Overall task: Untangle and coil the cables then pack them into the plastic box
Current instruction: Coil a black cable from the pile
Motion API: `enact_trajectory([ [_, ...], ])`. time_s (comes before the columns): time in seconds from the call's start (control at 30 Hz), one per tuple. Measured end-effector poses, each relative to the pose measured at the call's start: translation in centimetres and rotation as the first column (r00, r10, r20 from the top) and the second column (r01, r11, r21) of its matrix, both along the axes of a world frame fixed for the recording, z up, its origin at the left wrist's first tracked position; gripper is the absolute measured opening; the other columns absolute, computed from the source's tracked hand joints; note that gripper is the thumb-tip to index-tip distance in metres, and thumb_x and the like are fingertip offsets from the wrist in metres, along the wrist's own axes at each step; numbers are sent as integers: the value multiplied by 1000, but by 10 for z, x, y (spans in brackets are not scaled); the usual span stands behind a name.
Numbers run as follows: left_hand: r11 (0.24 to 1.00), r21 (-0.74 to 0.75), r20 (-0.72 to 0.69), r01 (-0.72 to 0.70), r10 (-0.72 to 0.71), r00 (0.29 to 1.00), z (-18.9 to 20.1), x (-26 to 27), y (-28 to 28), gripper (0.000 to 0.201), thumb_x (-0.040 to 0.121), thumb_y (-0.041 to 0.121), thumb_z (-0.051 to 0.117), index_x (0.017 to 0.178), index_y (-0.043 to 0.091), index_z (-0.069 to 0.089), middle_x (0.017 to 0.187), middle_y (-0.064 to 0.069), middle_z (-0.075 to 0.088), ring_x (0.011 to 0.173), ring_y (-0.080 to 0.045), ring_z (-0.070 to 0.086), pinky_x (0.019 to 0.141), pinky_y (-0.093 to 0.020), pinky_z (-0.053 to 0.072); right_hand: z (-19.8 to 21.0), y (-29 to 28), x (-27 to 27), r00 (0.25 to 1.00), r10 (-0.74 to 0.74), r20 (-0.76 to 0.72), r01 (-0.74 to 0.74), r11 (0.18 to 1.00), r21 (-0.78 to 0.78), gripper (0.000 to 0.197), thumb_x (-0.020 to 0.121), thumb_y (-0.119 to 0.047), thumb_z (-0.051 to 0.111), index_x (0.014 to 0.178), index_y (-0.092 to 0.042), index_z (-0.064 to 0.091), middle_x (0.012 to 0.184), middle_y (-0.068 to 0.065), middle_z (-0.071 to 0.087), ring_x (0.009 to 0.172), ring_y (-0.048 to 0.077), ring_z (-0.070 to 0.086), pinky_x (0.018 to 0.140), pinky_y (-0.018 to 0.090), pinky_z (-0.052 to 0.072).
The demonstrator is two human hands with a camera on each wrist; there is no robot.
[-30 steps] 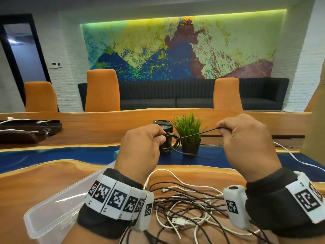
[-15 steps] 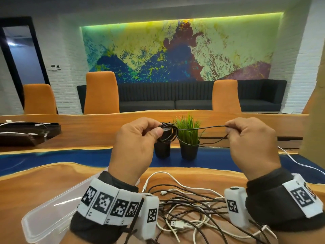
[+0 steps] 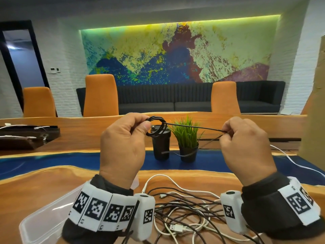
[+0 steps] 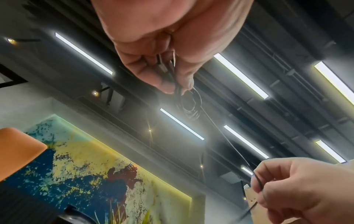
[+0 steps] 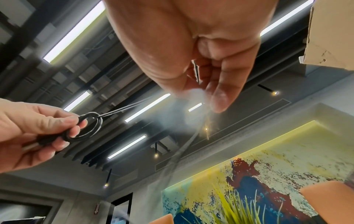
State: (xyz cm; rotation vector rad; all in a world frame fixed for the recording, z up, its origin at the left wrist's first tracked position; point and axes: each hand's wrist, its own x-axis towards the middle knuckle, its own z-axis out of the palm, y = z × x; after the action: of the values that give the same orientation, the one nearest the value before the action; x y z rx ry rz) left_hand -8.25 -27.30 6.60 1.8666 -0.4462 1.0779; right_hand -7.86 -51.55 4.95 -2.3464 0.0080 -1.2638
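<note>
Black cable (image 3: 191, 128): thin, light, limp; judged to spring loose unless the wound loops stay pinched where they cross. Small coil (image 3: 157, 127) held in the air above the table (image 3: 44, 184), at 3 o'clock of the left hand (image 3: 123, 147), whose thumb and fingers pinch it. Free run stretches taut to the right hand (image 3: 246, 147), pinching it at 9 o'clock. Hands well apart. Remaining tangle (image 3: 184, 212) lies at 6 o'clock; plastic box (image 3: 40, 224) at 7 o'clock.
</note>
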Motion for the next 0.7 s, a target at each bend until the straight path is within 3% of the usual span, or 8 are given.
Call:
enact_trajectory([
  [0.17,995,-96,-76,42,-50,996,2,2,4,14,92,17,66,94,30,68,84,15,69,81,-1,67,70,-8,52,1,-2,-3,999,31,16,-31,999,9,8,90,-10,60,89,-18,62,83,2,57,78,21,53,68,36,50],
  [0.3,895,-328,-185,301,-374,909,1,-4,-10,16,92,8,63,88,21,71,79,2,75,71,-4,68,63,-15,53,-1,22,-11,974,220,50,-225,960,169,12,89,-14,67,83,-23,65,77,-8,63,74,11,59,66,30,53],
  [0.33,870,-351,-213,347,-435,875,-1,-5,-17,17,92,7,62,88,20,71,79,1,76,71,-6,68,63,-16,53,-2,31,-14,947,316,59,-319,901,292,11,87,-13,69,81,-23,67,76,-7,66,74,13,63,67,34,56],
  [0.37,848,-365,-228,384,-481,847,-5,-6,-24,18,92,5,62,87,19,72,79,0,76,72,-7,68,63,-16,53,-2,41,-17,894,440,80,-426,784,452,10,85,-11,71,82,-20,71,76,-3,70,75,18,67,70,40,59],
  [0.43,827,-373,-221,420,-519,826,-11,-6,-33,20,92,4,62,86,20,72,78,0,76,73,-9,68,62,-16,51,0,57,-24,706,692,149,-545,397,739,9,83,-6,71,87,-14,74,86,6,76,86,24,72,79,46,59],
  [0.5,845,-351,-183,403,-484,856,-14,-3,-35,21,92,5,62,86,22,71,80,1,76,76,-10,69,65,-19,52,2,62,-27,525,811,258,-497,45,867,16,80,-5,67,95,-8,73,98,15,75,97,27,71,87,46,54],
  [0.57,878,-308,-156,366,-426,891,-16,1,-32,21,92,6,64,86,25,71,84,2,76,82,-13,71,71,-23,56,4,59,-28,475,823,310,-437,-86,895,22,74,-10,64,94,-13,72,100,16,74,96,28,69,83,42,50],
  [0.7,905,-238,-125,352,-388,913,-19,-1,-34,19,91,8,67,90,26,73,89,4,75,90,-15,70,79,-31,59,5,56,-26,450,843,295,-328,-151,933,24,79,-12,61,99,-19,72,94,8,71,73,16,60,59,29,31],
])
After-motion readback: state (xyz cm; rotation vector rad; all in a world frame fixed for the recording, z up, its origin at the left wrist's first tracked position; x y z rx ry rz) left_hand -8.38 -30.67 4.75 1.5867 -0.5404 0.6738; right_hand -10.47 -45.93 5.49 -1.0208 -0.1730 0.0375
